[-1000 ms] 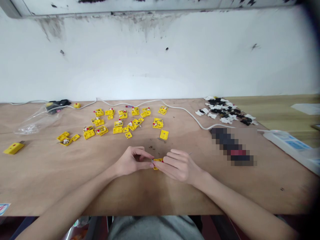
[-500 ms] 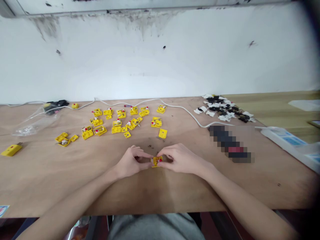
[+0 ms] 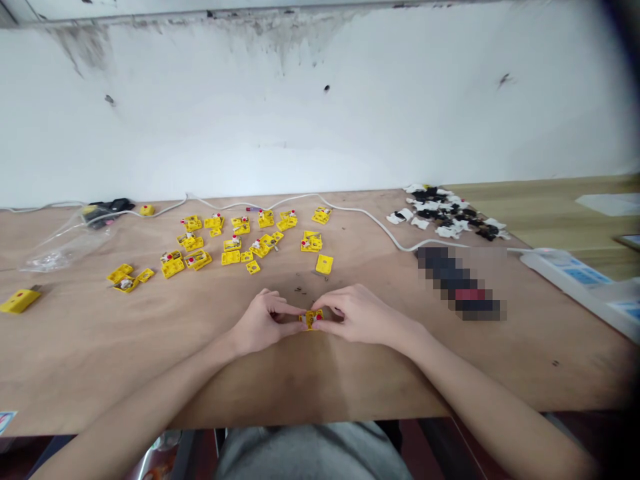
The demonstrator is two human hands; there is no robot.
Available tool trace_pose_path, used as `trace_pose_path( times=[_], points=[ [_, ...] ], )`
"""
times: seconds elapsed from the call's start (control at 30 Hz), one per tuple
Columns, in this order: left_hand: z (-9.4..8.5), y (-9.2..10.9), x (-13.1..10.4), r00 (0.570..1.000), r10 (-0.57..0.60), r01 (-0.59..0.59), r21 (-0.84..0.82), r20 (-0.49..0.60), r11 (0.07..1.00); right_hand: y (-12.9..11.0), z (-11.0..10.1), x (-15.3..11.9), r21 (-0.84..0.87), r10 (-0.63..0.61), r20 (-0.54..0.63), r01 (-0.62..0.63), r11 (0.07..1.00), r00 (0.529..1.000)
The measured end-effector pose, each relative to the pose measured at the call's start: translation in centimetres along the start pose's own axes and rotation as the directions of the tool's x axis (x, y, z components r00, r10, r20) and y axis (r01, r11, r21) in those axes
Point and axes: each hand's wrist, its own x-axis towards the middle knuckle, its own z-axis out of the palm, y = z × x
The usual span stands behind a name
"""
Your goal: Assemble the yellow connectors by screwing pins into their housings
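Between my two hands, close to the tabletop, is a small open yellow plastic casing (image 3: 311, 321) with a red button and white bits inside. My left hand (image 3: 265, 322) pinches its left end between thumb and fingers. From the other side my right hand (image 3: 359, 315) pinches its right end, by the red button. Fingertips cover both ends of the casing. Just beyond my hands lie a separate yellow cover (image 3: 325, 265) and a few tiny dark parts (image 3: 300, 291).
Several open yellow casings (image 3: 231, 256) are spread across the back left. A closed yellow device (image 3: 21, 301) and a clear bag (image 3: 65, 243) lie far left. Black and white scraps (image 3: 445, 212) are heaped back right, near a white cable (image 3: 375, 223) and power strip (image 3: 575, 280).
Both hands keep their pinch on the yellow casing, whose inside looks slightly altered between my fingertips. The whole view has shifted a little.
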Motion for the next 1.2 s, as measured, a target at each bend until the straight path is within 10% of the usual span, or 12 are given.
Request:
trace_pose_path(
  times=[0.57,1.2],
  points=[
    [0.1,0.3,0.1,0.997,-0.074,0.072,-0.052,-0.035,0.996,0.0,-0.1,-0.1,0.065,-0.082,-0.103,0.089,0.994,0.991],
    [0.1,1.0,0.1,0.971,-0.234,0.193,-0.406,-0.054,0.893,0.4,1.8,0.3,-0.497,-0.582,-0.298,0.398,0.771,0.756]
  ],
)
